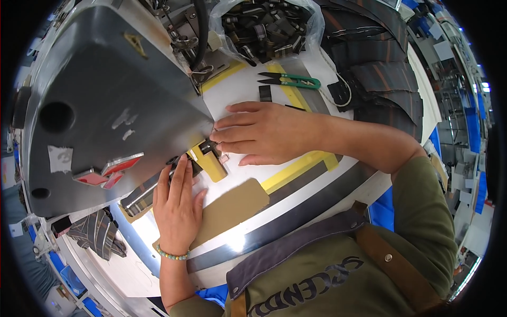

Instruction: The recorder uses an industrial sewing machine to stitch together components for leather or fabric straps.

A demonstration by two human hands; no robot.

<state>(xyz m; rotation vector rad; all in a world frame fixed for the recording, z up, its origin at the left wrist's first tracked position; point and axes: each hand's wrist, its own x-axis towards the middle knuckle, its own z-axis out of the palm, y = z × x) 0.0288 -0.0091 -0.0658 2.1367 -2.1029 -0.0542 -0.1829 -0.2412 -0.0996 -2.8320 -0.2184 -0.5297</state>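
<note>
Both my hands are at the table, close to the edge of a large dark grey sewing machine head [153,100]. My left hand [178,211], with a beaded bracelet at the wrist, lies with fingers stretched forward beside a small dark piece [196,168] and metal parts. My right hand [266,133] reaches across from the right, fingers long and flat, fingertips at the machine's edge. Between the two hands sits a yellow block [210,162] with a dark fitting at its upper end. What lies beneath my fingertips is mostly hidden. Neither hand visibly grips anything.
Green-handled thread snips [301,81] and a small dark fabric tab [265,93] lie beyond my right hand. Farther back stands a clear plastic bag [318,33] of dark fabric pieces. Striped dark fabric [383,79] is heaped at right. A brown board [235,203] lies nearer me.
</note>
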